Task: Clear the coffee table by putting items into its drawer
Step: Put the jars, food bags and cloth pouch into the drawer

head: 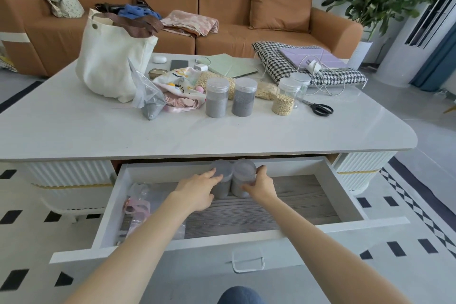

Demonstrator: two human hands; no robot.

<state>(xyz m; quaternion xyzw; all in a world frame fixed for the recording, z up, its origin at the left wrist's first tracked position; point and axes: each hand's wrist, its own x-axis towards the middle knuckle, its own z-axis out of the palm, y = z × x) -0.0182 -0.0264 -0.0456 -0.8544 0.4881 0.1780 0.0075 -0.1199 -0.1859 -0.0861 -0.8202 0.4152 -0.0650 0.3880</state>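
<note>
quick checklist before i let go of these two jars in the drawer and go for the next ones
1. Drawer open: ok.
2. Left hand grips the left jar, right hand grips the right jar: ok.
3. Both jars upright, lids on: ok.
4. Bases down on the drawer floor: cannot tell, the hands hide them.
5. Bare drawer floor to the right for more: ok.
6. Tabletop cleared: not ok; the oat jar, scissors and more lie on it.

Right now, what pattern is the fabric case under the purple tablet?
The fabric case is black-and-white houndstooth; head view.

Left hand (197, 190), right hand (262, 187): both curled.
</note>
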